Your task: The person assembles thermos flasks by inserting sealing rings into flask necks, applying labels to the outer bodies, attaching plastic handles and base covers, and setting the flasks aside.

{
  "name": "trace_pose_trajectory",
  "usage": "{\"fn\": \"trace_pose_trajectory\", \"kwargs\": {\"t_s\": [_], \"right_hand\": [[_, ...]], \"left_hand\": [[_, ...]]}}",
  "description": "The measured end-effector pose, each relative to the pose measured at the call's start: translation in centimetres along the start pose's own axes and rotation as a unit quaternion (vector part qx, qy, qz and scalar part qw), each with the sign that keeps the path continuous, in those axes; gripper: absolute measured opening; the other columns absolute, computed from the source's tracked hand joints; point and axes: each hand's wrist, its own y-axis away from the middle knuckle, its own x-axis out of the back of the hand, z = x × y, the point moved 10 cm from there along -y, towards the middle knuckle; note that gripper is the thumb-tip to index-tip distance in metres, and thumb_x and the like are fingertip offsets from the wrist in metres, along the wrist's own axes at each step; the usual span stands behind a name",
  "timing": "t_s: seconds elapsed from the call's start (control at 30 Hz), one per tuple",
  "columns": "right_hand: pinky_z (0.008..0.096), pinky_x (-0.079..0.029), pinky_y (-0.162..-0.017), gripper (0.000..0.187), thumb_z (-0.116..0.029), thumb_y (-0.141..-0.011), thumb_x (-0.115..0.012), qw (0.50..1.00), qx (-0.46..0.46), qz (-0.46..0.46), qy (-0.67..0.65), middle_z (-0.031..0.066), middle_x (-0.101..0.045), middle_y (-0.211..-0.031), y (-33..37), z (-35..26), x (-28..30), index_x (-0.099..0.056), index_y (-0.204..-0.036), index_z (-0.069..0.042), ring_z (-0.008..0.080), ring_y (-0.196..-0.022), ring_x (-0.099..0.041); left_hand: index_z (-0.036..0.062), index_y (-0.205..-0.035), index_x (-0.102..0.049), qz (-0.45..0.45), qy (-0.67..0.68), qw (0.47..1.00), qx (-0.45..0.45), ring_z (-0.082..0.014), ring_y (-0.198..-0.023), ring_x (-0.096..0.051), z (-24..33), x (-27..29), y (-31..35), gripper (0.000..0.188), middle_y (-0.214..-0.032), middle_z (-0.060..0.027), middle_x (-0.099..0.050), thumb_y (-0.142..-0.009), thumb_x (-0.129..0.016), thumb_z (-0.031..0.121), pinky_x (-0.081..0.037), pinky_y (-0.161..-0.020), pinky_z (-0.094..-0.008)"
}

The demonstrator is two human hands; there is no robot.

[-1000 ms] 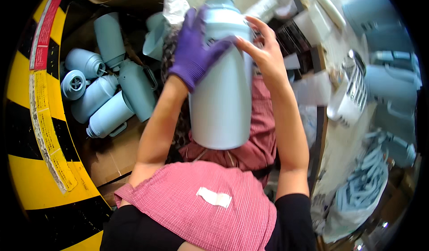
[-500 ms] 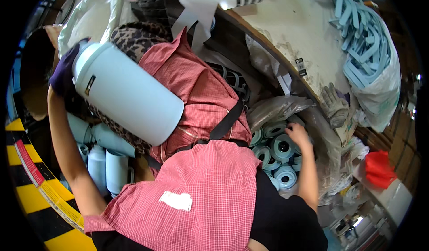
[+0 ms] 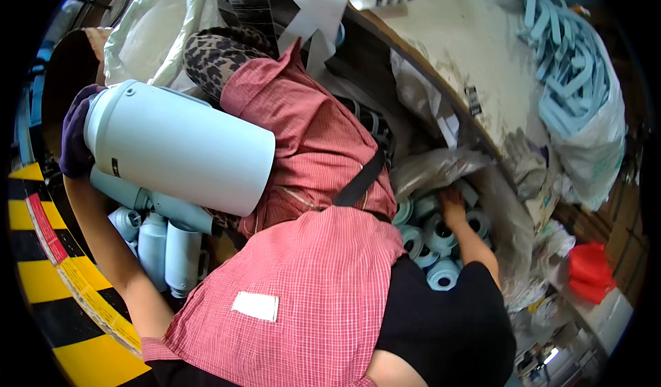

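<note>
My left hand (image 3: 76, 132), in a purple glove, grips one end of a large light blue plastic cylinder (image 3: 189, 149), like a jug body, held tilted across my lap. A small dark label and a round knob show near the gripped end. At the right, my bare right hand (image 3: 452, 208) reaches down among round light blue lid-like parts (image 3: 443, 275) with dark central holes, lying in a clear plastic bag (image 3: 441, 166). Its fingers are partly hidden among the parts, so whether it grasps one does not show.
Several light blue bottle-like bodies (image 3: 182, 257) lie below the cylinder. A bag of light blue handles (image 3: 571, 77) rests on the worktable (image 3: 441, 36), with grey gloves (image 3: 527, 163) nearby. A lined bin (image 3: 155, 32) stands far left; red cloth (image 3: 591, 270) lies right.
The cylinder has turned and tilted closer to level, and its knob has come into view. My right hand has reached deeper among the round parts.
</note>
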Motion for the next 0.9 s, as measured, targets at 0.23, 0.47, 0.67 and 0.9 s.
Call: {"fn": "trace_pose_trajectory", "kwargs": {"t_s": [0.23, 0.47, 0.67, 0.9], "right_hand": [[0.0519, -0.049, -0.108, 0.063, -0.020, -0.074, -0.082, 0.988, -0.039, -0.145, -0.045, 0.0255, -0.041, -0.155, 2.9, -2.6, -0.9, -0.063, -0.133, -0.009, 0.0507, -0.138, -0.040], [0.0413, -0.056, -0.098, 0.066, -0.025, -0.073, -0.087, 0.943, 0.073, -0.120, -0.301, 0.0220, -0.074, -0.115, 1.5, -6.9, 25.1, -0.064, -0.132, -0.004, 0.0339, -0.109, -0.073], [0.0326, -0.047, -0.109, 0.056, -0.019, -0.101, -0.065, 0.663, 0.037, -0.113, -0.739, 0.0121, -0.065, -0.139, -10.8, -18.6, 39.9, -0.050, -0.150, 0.006, 0.0162, -0.123, -0.062], [0.0490, -0.044, -0.104, 0.048, -0.037, -0.090, -0.075, 0.745, 0.501, 0.324, -0.298, 0.0101, -0.057, -0.121, -6.9, -28.6, 40.5, -0.073, -0.128, -0.008, 0.0333, -0.117, -0.055]], "left_hand": [[-0.0029, -0.145, -0.056, 0.223, -0.145, 0.958, -0.105, -0.0319, -0.136, -0.057, -7.6, -0.7, 8.7, 0.044, -0.148, -0.0180, -0.059, -0.106, -0.054, 0.018, -0.043, -0.117, -0.0431], [0.0008, -0.134, -0.063, 0.289, -0.442, 0.843, -0.104, -0.0309, -0.116, -0.067, -7.1, -5.9, 11.9, 0.045, -0.130, -0.0161, -0.068, -0.093, -0.073, 0.014, -0.053, -0.099, -0.0368], [0.0014, -0.132, -0.063, 0.463, -0.015, 0.886, 0.007, -0.0337, -0.115, -0.067, -11.0, -6.9, 14.4, 0.053, -0.126, -0.0156, -0.069, -0.086, -0.080, 0.020, -0.054, -0.095, -0.0392], [0.0035, -0.137, -0.059, 0.589, 0.244, 0.770, 0.031, -0.0302, -0.124, -0.064, -11.2, -9.3, 27.6, 0.044, -0.134, -0.0147, -0.067, -0.105, -0.051, 0.032, -0.050, -0.107, -0.0451]]}}
